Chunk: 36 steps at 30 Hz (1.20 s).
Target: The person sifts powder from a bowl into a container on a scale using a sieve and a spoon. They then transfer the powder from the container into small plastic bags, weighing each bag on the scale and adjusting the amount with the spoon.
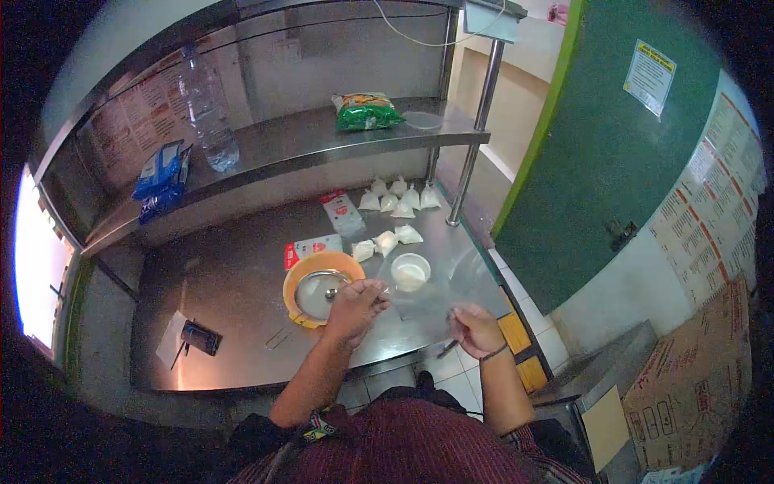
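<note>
My left hand [355, 311] is closed in a pinch above the front of the steel table, beside the orange basin [289, 297]. At its fingertips shows a faint clear bit that I cannot make out. My right hand [477, 329] is also pinched, out over the table's right front edge, with something thin and see-through at the fingers. Inside the basin lies a round metal dish or sieve [310, 300], with a spoon partly behind my left hand. A white tub [410, 273] holding pale powder stands between and beyond my hands. Several knotted bags of white powder [385, 242] sit behind it.
More powder bags [405, 206] stand farther back, near red-and-white packets [343, 213]. A phone [201, 338] lies at the left. The overhead shelf [282, 153] carries a water bottle [211, 121], a blue packet [161, 179] and a green packet [367, 113]. A cardboard box [689, 387] stands right.
</note>
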{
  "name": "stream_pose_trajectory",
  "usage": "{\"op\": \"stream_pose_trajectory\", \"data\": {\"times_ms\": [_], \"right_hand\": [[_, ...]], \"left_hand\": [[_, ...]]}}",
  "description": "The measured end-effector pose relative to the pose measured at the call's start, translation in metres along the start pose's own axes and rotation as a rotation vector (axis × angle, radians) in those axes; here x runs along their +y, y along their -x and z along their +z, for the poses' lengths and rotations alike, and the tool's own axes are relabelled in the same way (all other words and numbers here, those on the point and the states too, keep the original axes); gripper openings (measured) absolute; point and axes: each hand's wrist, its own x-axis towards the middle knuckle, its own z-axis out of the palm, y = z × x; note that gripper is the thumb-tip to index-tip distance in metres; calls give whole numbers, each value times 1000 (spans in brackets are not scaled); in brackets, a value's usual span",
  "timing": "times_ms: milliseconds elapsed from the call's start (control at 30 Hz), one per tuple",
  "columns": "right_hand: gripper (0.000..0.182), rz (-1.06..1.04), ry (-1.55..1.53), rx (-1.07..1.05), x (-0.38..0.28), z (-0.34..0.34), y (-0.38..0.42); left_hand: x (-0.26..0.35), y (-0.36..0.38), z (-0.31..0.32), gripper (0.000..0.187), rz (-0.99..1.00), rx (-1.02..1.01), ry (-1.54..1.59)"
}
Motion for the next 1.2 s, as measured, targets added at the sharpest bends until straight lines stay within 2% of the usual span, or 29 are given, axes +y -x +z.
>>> {"op": "stream_pose_trajectory", "data": {"times_ms": [33, 67, 133, 200, 267, 367, 400, 433, 467, 500, 533, 567, 633, 667, 733, 767, 800, 833, 967, 1033, 1067, 1133, 1167, 1200], "right_hand": [[18, -43, -6, 2, -6, 1, 4], [16, -87, -11, 4, -11, 3, 8], [16, -137, -8, 60, -19, 20, 17], [15, -189, -3, 113, -20, 23, 17], [15, -265, 146, 104, -17, 15, 14], [15, -234, 174, 64, -17, 6, 15], [15, -234, 175, 64, -18, 15, 18], [19, -315, 311, 204, -20, 32, 21], [23, -395, 447, 344, -23, 42, 23], [23, -398, 448, 343, -24, 42, 23], [27, -473, 701, 405, -24, 42, 23], [32, -546, 954, 463, -24, 43, 23], [35, -615, 977, 435, -29, 75, 33], [38, -684, 999, 411, -28, 88, 36], [41, -625, 1021, 368, -20, 89, 32], [43, -568, 1043, 327, -16, 88, 29], [44, -517, 919, 293, -11, 85, 26], [44, -523, 921, 292, -9, 83, 28], [41, -500, 1079, 262, -10, 85, 37], [40, -488, 1121, 284, -9, 86, 39], [39, -527, 1130, 310, -7, 85, 38], [38, -568, 1138, 339, -6, 85, 38], [37, -566, 1140, 345, -5, 87, 39], [35, -565, 1141, 351, -4, 88, 40]], "left_hand": [[1, 1, 0, 25, -100, 38, 230], [4, 1, 1, 25, -102, 38, 230], [12, 2, 4, 22, -102, 127, 25], [1, -3, 3, 21, -79, 114, 109], [-12, -5, 1, 19, -58, 103, 194], [-21, -5, 1, 20, -65, 48, 159], [-27, -6, 0, 24, -49, 48, 17], [-31, -7, 0, 29, -31, 47, -126], [-37, -5, 3, 29, -27, 46, -126], [-44, -2, 9, 36, 156, 213, -356], [-42, 3, 16, 43, 340, 382, -586], [-41, 9, 23, 43, 340, 385, -587], [-15, 34, 44, 54, 684, 164, -733], [-9, 43, 52, 54, 682, 166, -734], [-2, 54, 64, 46, 370, -216, -424], [-4, 54, 64, 46, 374, -214, -422], [-8, 53, 64, 39, 257, -224, -410], [-10, 52, 63, 33, 141, -234, -398], [-17, 55, 56, 27, 87, -197, -343], [-26, 54, 56, 25, 114, -21, -330], [-33, 52, 58, 25, 113, -21, -330], [-40, 52, 64, 23, 210, 114, -187], [-42, 53, 64, 23, 210, 113, -187], [-33, 56, 65, 21, 320, 89, -327]]}}
